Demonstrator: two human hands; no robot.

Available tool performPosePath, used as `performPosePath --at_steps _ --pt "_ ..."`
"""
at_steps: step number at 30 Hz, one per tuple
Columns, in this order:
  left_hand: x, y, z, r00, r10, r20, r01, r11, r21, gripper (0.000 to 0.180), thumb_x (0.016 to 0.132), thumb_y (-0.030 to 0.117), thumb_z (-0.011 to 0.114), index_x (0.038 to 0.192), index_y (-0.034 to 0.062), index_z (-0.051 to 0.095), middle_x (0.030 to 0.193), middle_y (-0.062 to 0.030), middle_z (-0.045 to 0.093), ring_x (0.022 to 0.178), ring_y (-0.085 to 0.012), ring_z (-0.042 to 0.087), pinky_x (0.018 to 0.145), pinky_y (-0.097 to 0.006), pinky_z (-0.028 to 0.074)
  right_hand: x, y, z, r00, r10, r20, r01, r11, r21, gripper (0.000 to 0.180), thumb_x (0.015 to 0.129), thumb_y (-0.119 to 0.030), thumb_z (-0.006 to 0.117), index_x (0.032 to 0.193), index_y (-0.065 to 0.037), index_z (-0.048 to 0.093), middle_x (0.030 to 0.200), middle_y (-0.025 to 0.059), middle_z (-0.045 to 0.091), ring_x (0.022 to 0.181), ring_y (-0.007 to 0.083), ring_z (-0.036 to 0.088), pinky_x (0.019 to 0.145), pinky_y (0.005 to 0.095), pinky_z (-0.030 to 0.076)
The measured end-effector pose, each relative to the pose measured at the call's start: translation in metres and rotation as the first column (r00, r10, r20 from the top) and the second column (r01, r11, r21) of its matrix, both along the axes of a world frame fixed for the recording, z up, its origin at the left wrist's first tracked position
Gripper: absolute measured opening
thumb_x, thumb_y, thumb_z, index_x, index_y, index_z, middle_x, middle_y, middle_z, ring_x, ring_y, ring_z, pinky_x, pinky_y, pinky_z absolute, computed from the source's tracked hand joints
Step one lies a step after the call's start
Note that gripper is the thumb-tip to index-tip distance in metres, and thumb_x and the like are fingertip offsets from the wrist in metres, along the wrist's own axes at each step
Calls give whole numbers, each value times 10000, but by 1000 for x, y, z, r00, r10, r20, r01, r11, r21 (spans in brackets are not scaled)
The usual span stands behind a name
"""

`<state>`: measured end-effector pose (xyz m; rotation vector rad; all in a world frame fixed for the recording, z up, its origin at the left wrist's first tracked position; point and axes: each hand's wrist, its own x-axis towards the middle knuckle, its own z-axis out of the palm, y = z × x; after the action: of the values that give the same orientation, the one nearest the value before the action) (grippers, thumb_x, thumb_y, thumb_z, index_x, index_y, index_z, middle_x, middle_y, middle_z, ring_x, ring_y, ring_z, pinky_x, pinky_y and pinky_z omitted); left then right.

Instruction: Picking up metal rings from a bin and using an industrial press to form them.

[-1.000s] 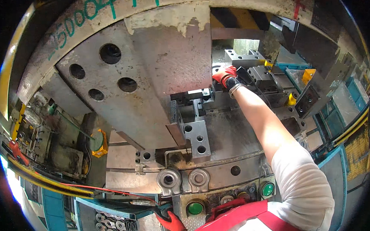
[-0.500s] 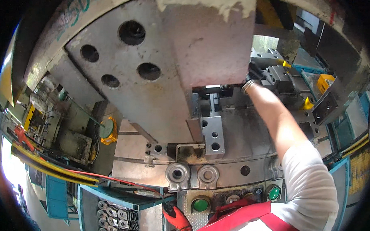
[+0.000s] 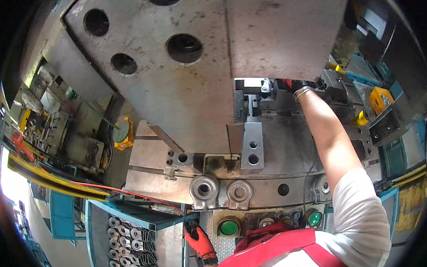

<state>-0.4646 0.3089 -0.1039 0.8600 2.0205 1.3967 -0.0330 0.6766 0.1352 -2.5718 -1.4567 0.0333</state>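
Observation:
My right hand [image 3: 297,84], in a red and black glove, reaches far in under the edge of a large steel press block [image 3: 282,37]. Its fingers are mostly hidden there, beside a dark metal die part [image 3: 335,83]; whether they hold anything does not show. Low in the view, my left hand [image 3: 201,243], in a red and black glove, is by the corner of a blue-framed bin [image 3: 165,222]. Its fingertips are dark and merge with what lies behind, so its grip is unclear. Two ring-shaped metal parts, one [image 3: 204,190] and another [image 3: 239,193], lie on the press bed's front ledge.
Green push buttons, one [image 3: 229,227] and another [image 3: 314,218], sit on the front panel. Several ring-ended metal parts [image 3: 125,241] fill the bin. A yellow crate [image 3: 380,99] stands at right, and a red hose [image 3: 131,193] runs along the left.
The view has shifted, and the press block looks larger and higher in it. My right hand remains reached in under the block, its fingers more covered. My left hand stays by the bin corner.

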Motion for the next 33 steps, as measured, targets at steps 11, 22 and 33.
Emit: performPosePath --at_steps 11,22,33 --pt "4 7 -16 992 46 114 -49 999 24 473 779 17 560 1220 -28 395 1185 -152 469 1071 -233 463 938 -333 338 8 6 -2 986 162 -36 -162 987 -7 727 643 -583 565 1156 -72 500 1163 139 518 1040 318 501 848 396 386" --pt "-1 0 -46 956 -96 279 102 995 -7 459 825 152 559 1218 -20 398 1156 -128 496 1021 -211 476 901 -320 355 -102 -178 -8 908 390 -152 -285 841 459 773 723 -470 592 1226 57 332 1229 263 383 1184 374 329 974 419 282" --pt "23 -21 -84 904 -422 -69 356 830 -429 932 636 398 728 1302 -30 237 1304 -270 280 1226 -363 269 1002 -390 251 -18 -508 -212 801 -309 -513 494 824 276 669 724 -249 663 1250 12 344 1181 213 434 1076 360 420 939 390 320"
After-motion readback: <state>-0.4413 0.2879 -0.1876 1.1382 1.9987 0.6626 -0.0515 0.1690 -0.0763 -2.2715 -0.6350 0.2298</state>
